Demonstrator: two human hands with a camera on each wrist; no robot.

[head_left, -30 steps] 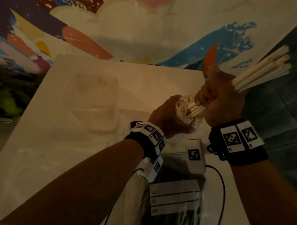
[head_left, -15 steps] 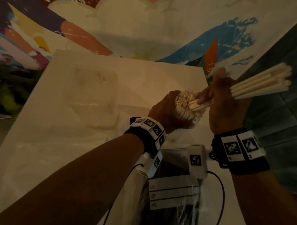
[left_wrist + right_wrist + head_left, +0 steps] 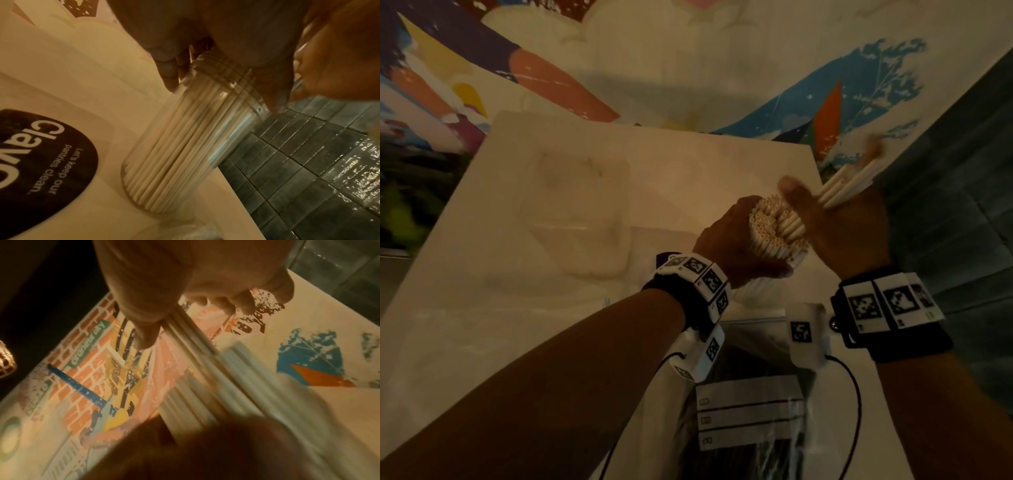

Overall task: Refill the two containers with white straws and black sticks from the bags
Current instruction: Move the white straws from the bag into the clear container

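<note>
A clear ribbed jar (image 3: 185, 146) packed with white straws (image 3: 777, 229) stands near the table's right edge. My left hand (image 3: 736, 240) curls round the jar's threaded neck and the straw tops; its fingers (image 3: 168, 68) show beside the neck in the left wrist view. My right hand (image 3: 842, 226) holds a small bundle of white straws (image 3: 849, 181), blurred by motion, with its lower ends in among the jar's straws. In the right wrist view the thumb (image 3: 144, 321) presses that bundle (image 3: 205, 378). A clear bag of black sticks (image 3: 750, 428) lies below my wrists. The second container is not in view.
The white table (image 3: 482, 308) carries a crumpled clear plastic bag (image 3: 582, 212) at its middle left. A round black sticker (image 3: 41, 162) lies beside the jar. Dark tiled floor (image 3: 962, 240) drops off right of the table edge. A painted wall (image 3: 688, 68) stands behind.
My right hand has swung its straw bundle from nearly flat to steeper and pushed its lower ends in among the jar's straws. The left hand has kept its grip.
</note>
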